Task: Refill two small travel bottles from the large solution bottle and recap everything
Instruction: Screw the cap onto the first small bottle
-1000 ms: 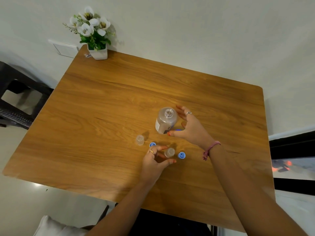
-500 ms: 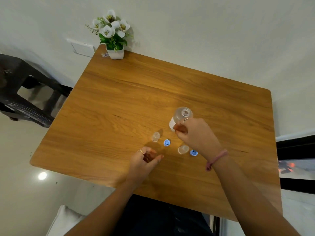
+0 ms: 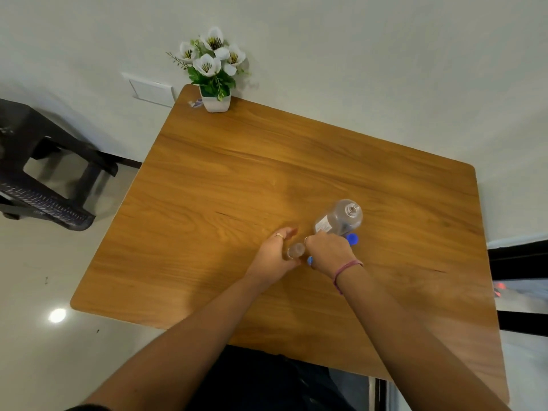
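The large clear solution bottle (image 3: 341, 218) is uncapped and leans to the right, its open mouth facing up. My right hand (image 3: 329, 252) grips it low down and hides its base. Just to the left, my left hand (image 3: 274, 253) holds a small open travel bottle (image 3: 296, 250) between thumb and fingers on the table. A blue cap (image 3: 352, 239) lies right of my right hand. Another blue cap (image 3: 310, 260) peeks out under that hand. The second small bottle is hidden.
The wooden table (image 3: 237, 179) has a white pot of flowers (image 3: 215, 102) at its far left corner by the wall. A black chair (image 3: 44, 185) stands left of the table. Dark furniture sits past the right edge.
My left hand moved forward and right and took hold of a small bottle. My right hand stayed on the large bottle. The view swung left.
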Available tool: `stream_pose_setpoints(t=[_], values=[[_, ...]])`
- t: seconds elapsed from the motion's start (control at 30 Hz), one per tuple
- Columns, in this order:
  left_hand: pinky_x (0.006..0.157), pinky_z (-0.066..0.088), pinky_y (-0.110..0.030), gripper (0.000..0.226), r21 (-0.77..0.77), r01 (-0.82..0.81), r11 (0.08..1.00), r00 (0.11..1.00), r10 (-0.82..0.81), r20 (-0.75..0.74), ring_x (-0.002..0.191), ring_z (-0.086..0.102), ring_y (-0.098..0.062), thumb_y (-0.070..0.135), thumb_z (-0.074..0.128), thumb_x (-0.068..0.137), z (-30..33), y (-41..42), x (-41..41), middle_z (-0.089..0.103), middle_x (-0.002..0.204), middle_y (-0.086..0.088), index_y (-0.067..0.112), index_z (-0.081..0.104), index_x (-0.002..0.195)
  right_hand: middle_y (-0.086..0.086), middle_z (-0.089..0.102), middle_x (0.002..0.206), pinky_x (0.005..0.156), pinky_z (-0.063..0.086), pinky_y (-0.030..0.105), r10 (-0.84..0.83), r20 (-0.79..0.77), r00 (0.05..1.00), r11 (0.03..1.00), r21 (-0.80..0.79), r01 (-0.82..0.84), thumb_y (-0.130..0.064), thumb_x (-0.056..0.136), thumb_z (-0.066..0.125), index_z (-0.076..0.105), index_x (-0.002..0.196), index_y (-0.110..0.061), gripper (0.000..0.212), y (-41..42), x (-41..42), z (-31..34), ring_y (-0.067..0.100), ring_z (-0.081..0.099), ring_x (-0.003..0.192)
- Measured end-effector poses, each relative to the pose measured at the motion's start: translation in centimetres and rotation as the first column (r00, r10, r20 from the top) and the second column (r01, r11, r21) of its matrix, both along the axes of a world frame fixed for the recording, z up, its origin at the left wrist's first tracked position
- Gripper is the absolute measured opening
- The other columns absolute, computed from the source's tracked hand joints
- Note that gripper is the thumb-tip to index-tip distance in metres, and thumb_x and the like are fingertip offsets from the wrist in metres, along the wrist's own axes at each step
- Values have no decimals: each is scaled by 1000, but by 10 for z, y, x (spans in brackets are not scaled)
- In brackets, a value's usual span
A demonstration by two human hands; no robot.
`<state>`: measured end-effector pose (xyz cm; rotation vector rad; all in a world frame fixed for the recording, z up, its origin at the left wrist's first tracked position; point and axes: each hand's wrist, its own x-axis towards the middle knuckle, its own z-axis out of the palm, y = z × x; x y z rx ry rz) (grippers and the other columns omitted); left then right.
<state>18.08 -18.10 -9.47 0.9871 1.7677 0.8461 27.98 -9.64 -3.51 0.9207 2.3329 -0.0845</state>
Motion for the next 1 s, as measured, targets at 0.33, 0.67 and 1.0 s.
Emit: stream_pose_setpoints(t=[0.33,0.67,1.0], values=[[83,37,-13,48,6,138,990,986,-137,-96,102,48,-1,14,72,82,-3,5,-6,60,123,1,15,55,126,12,59,117,71,43,32,-76,27,997,997,-18,77,-8,95,45,58,116,-10,25,-2,-3,-9,29,62,105],[75,38,-1,42,71,75,995,995,-70,-70,98,54,-1,18,75,80,9,5,-14,62,107,11,17,62,120,14,61,112,67,45,33,-193,-130,972,981,-42,189,1,94,40,59,108,-6,25,-5,6,7,30,63,101],[78,45,-3,41,299,-143,943,990,137,41,91,61,8,19,84,70,99,28,-34,67,98,17,24,66,107,2,64,109,65,40,11,-368,-533,762,930,-190,315,-20,88,59,65,117,-18,29,28,17,83,11,59,90]])
